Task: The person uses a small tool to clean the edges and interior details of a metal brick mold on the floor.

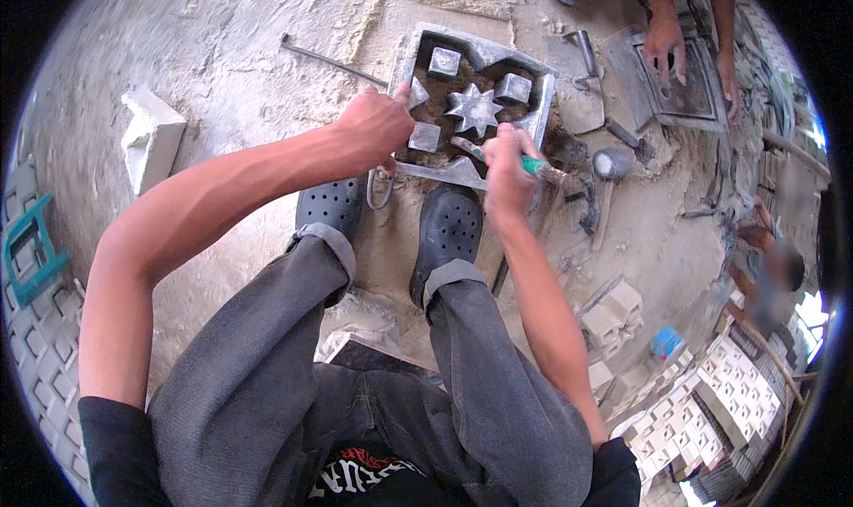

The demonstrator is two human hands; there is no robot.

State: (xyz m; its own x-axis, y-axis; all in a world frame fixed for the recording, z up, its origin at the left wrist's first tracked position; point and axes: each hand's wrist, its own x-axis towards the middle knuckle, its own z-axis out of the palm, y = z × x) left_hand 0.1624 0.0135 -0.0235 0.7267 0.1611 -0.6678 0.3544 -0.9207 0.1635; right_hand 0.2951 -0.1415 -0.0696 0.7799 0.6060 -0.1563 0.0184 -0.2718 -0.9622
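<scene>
Between my feet and the far wall of concrete dust lies a square grey metal mould [546, 98]. It has an eight-pointed star block [474, 111] in the middle, several small square blocks such as this one [445, 63], and dark material between them. My left hand [378, 127] is closed on the mould's left wall, its index finger along the rim. My right hand [511, 171] grips a slim green-handled tool [533, 165], possibly a brush. The tool's narrow end reaches into the mould beside the star; my fingers hide its middle.
A metal rod [329, 61] lies left of the mould. To the right are a trowel [582, 103] and a round-headed mallet [611, 163]. A co-worker's hands [665, 49] are over another mould [653, 107]. A white cast block [153, 138] lies left; patterned blocks [711, 409] stand lower right.
</scene>
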